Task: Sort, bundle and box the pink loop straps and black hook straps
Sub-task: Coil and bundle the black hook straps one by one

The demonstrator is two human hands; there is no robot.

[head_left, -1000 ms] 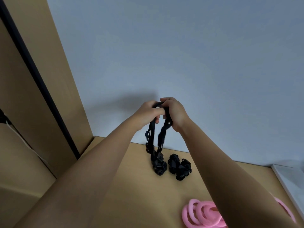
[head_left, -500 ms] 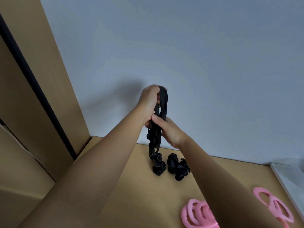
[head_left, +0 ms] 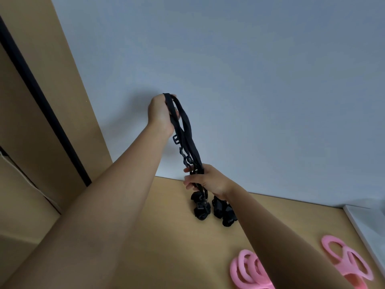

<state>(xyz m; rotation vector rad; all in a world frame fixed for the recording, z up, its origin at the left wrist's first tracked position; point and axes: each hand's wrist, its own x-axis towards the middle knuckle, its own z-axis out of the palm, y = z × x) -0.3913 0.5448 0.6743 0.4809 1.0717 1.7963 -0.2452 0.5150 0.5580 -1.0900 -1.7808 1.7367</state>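
A bunch of black hook straps [head_left: 188,138] hangs stretched in the air above the wooden table [head_left: 166,236]. My left hand [head_left: 161,113] is raised high and grips the folded top of the bunch. My right hand [head_left: 205,180] is closed around the same straps lower down, just above the table. Their lower ends with buckles rest in a small heap [head_left: 200,209]. A second rolled black bundle [head_left: 224,211] lies right beside that heap. Pink loop straps lie near the front: one pile [head_left: 248,270] partly under my right forearm, another [head_left: 345,259] further right.
A grey wall rises directly behind the table. A tall wooden panel with a black strip [head_left: 41,97] stands at the left. A white tray or box edge [head_left: 362,228] runs along the table's right side.
My left hand has lifted the top of the black straps higher. My right hand has slid down along them toward the table, pulling the bunch straight.
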